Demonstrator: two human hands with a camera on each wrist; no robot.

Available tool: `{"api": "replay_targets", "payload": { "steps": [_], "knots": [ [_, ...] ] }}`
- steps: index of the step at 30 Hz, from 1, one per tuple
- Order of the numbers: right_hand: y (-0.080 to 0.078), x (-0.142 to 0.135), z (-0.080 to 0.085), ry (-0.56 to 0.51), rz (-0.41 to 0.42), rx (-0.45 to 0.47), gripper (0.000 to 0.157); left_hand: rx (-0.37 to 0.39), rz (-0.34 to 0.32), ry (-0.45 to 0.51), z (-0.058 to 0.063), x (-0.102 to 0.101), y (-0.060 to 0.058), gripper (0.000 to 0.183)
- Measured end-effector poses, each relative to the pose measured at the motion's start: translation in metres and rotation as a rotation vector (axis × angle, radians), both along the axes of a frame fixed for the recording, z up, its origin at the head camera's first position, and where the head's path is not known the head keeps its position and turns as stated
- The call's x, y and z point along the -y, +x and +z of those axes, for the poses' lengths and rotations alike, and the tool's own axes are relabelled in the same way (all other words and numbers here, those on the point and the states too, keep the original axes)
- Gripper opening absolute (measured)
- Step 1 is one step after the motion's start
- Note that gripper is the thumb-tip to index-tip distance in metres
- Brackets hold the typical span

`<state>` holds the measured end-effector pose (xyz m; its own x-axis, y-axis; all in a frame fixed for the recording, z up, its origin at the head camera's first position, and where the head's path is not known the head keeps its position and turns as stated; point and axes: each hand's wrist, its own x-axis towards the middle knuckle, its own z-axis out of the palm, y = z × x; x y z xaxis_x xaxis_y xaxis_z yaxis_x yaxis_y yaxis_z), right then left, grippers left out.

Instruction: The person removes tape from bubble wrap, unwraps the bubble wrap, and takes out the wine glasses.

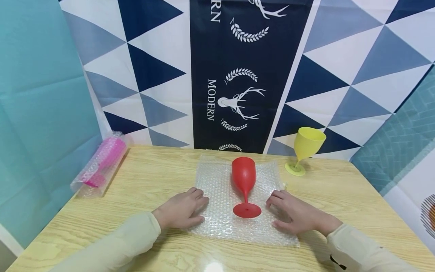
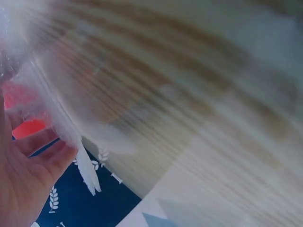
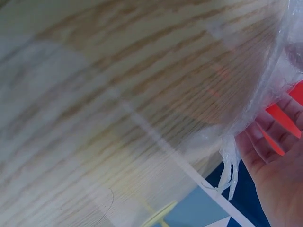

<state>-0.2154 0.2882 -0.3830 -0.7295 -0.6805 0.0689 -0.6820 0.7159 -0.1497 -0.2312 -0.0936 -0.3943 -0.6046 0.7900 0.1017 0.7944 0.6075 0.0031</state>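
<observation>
A red plastic goblet [image 1: 244, 175] lies on its side on a sheet of bubble wrap [image 1: 219, 223], its cup toward the wall and its round foot toward me. My left hand [image 1: 183, 207] rests at the sheet's left edge, fingers loosely bent. On the opposite edge, my right hand [image 1: 295, 213] touches the wrap in a similar pose. Neither touches the goblet. Close up in the left wrist view, the left hand [image 2: 31, 172] has its fingertips against the wrap's edge. In the right wrist view, red shows past the fingers of the right hand [image 3: 284, 184].
A yellow goblet [image 1: 308, 143] stands upright at the back right of the wooden table [image 1: 159, 170]. At the back left lies a pink goblet [image 1: 108, 155] rolled in bubble wrap. Patterned cloth [image 1: 163, 75] hangs behind the table.
</observation>
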Motion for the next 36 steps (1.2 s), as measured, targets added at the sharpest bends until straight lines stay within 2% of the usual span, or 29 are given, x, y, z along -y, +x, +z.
{"api": "replay_targets", "payload": {
  "steps": [10, 13, 18, 26, 33, 36],
  "knots": [
    [-0.007, -0.002, 0.002, -0.016, 0.022, -0.012, 0.044, -0.13, -0.026, -0.044, 0.0, -0.005, 0.001, 0.04],
    [-0.01, -0.002, 0.003, -0.009, 0.014, 0.008, 0.045, -0.144, -0.035, -0.04, 0.0, -0.005, 0.0, 0.038],
    [-0.012, -0.001, 0.006, -0.001, 0.019, 0.025, 0.046, -0.117, -0.027, -0.036, 0.0, -0.005, -0.002, 0.038],
    [-0.014, 0.003, 0.011, 0.024, 0.028, 0.002, 0.049, -0.088, -0.017, -0.035, 0.001, -0.006, -0.007, 0.04],
    [-0.006, 0.003, 0.006, -0.006, 0.017, 0.063, 0.045, -0.011, -0.017, -0.01, 0.001, -0.005, -0.006, 0.044],
    [-0.005, 0.004, 0.004, -0.021, 0.031, 0.042, 0.044, 0.001, -0.019, -0.012, 0.0, -0.006, -0.008, 0.044]
  ]
}}
